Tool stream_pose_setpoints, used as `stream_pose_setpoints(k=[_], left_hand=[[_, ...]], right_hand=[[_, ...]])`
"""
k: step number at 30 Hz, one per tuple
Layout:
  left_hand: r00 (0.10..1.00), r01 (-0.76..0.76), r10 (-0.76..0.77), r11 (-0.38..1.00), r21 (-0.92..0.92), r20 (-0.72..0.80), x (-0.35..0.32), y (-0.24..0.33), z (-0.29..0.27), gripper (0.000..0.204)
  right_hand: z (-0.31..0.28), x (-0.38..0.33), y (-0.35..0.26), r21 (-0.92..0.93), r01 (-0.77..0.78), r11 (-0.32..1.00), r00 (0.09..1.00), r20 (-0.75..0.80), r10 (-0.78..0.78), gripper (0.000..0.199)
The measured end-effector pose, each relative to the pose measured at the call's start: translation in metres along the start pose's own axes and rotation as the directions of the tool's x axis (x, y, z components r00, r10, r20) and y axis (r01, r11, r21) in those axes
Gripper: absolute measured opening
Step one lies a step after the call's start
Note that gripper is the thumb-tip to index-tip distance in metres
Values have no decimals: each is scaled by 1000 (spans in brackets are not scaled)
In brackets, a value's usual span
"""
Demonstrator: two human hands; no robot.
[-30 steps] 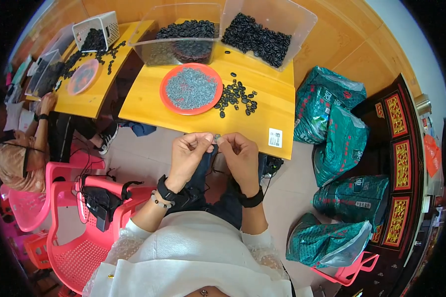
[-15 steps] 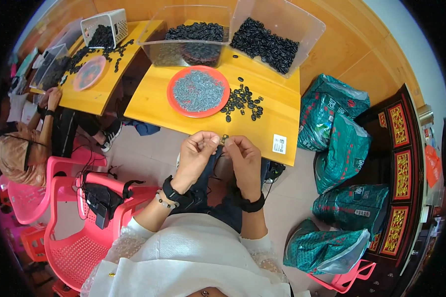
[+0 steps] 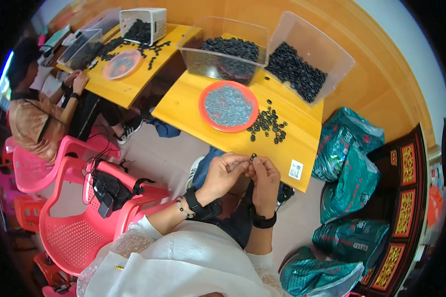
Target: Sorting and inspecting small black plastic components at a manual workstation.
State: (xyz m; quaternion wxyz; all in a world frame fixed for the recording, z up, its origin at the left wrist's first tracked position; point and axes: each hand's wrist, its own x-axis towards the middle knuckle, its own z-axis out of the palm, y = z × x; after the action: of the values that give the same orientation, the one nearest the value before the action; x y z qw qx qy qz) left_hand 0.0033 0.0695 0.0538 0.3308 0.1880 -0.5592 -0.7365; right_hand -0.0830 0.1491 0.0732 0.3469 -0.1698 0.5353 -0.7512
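Note:
My left hand [image 3: 226, 173] and my right hand [image 3: 265, 179] meet fingertip to fingertip just off the front edge of the yellow table. A small black oval piece [image 3: 253, 156] pokes up from the fingertips of my right hand, which is closed in a pinch on it. The left thumb and forefinger are pressed together right beside it; whatever they hold is hidden. Beyond the hands a red plate [image 3: 206, 119] carries many small silvery metal pieces [image 3: 228, 105]. Loose black oval pieces [image 3: 267, 124] lie scattered to the plate's right.
Two clear plastic bins [image 3: 193, 58] [image 3: 339, 59] of black pieces stand at the table's [image 3: 183, 106] back. Green bags [image 3: 349, 183] line the right side. A pink chair [image 3: 79, 237] is at left. At another table [image 3: 116, 91], a person [image 3: 35, 119] works beside a white basket [image 3: 158, 27].
The view has turned, so the tables sit lower and further right. My hands stay together in front of the table, and the left fingers now overlap the right ones more closely.

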Motion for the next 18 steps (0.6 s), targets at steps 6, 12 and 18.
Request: stream_pose_setpoints(k=[6,12,18], left_hand=[[999,23,-27,987,-158,-22,1,4,-1,17],[995,5,-17,992,-124,-95,4,4,-5,14],[998,53,-55,995,-88,-25,4,5,-11,15]], right_hand=[[1,0,-2,-58,-2,998,998,56,5,12],[1,0,-6,-93,20,995,1000,13,-19,12],[3,0,-8,-274,111,955,991,-38,-126,12]])
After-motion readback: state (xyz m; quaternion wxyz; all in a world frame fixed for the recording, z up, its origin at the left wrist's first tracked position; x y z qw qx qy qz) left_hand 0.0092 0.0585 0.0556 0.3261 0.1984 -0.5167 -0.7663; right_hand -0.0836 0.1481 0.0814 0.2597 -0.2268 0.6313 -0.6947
